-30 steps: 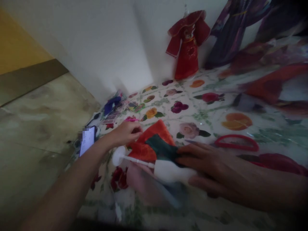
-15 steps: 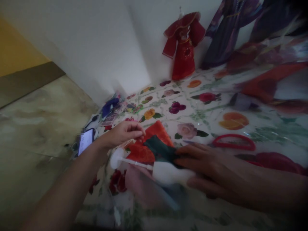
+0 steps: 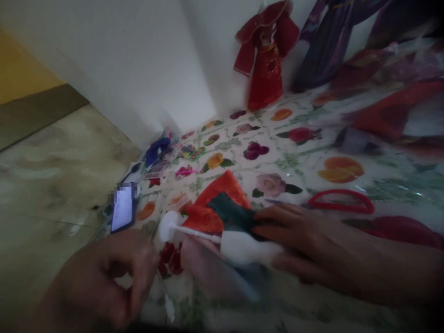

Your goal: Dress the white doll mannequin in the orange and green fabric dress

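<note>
One white form (image 3: 239,245), slim stem and round base pointing left, tipped on its side on or just above the table (image 3: 267,170) (hard to tell which) and clamped between the fingers and thumb of the right hand (image 3: 312,238), probably to stop any rolling. Dark green cloth (image 3: 231,212) caught under the same fingers, lying partly over orange cloth (image 3: 201,217), apparently to keep both from slipping. Pale pinkish fabric (image 3: 199,263) just below the stem, too blurred to read the folds. Apart from the cloth, low on the left side, the left hand (image 3: 111,270), fingers curled in, thumb close to forefinger; impossible to make out anything between. Just beyond the right fingertips, red-handled scissors (image 3: 340,191), perhaps placed there for easy reach. Farther left, a phone (image 3: 123,210), screen lit and face up, seemingly angled for viewing. At the back, red gown (image 3: 266,69) and purple gown (image 3: 322,55) upright near the wall (image 3: 114,60), likely out of harm's way.
</note>
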`<state>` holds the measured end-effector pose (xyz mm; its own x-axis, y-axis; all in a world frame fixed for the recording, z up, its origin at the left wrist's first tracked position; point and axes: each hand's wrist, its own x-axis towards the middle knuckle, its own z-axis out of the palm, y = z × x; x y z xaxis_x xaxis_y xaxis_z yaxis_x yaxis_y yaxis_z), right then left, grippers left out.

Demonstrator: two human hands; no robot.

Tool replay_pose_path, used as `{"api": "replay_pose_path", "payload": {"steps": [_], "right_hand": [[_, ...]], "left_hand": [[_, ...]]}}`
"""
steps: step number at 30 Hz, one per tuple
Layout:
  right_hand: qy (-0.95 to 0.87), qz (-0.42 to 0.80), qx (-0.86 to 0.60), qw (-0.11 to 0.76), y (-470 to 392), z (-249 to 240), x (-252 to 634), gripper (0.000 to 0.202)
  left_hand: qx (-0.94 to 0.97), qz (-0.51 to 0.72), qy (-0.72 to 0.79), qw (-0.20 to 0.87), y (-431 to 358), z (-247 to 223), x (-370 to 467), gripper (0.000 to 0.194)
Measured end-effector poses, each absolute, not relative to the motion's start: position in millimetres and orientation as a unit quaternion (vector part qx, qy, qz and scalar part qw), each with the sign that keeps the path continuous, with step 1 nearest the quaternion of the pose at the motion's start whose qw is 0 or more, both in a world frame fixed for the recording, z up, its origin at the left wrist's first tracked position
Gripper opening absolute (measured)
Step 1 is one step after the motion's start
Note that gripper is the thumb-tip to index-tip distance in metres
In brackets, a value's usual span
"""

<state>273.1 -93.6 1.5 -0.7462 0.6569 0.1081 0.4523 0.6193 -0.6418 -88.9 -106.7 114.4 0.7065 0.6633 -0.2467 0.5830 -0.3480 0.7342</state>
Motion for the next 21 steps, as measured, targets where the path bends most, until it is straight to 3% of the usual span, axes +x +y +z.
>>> {"api": "replay_pose_path", "payload": {"steps": [3,6,14,21], "right_hand": [[-0.886,0.302,-0.312,0.163,-92,0,273,0.042],[-0.89,0.296,-0.312,0.152,-91,-1,274,0.044],[-0.872,0.32,-0.32,0.188,-91,6,278,0.044],[-0.861,0.327,-0.316,0.226,-91,7,278,0.039]], "left_hand": [[0.75,0.072,0.397,0.524,-100,110,-75,0.021],[0.774,0.082,0.462,0.424,-86,100,-53,0.013],[0.893,0.021,0.375,0.247,-64,74,15,0.01],[0.913,-0.023,0.324,0.248,-55,69,36,0.016]]}}
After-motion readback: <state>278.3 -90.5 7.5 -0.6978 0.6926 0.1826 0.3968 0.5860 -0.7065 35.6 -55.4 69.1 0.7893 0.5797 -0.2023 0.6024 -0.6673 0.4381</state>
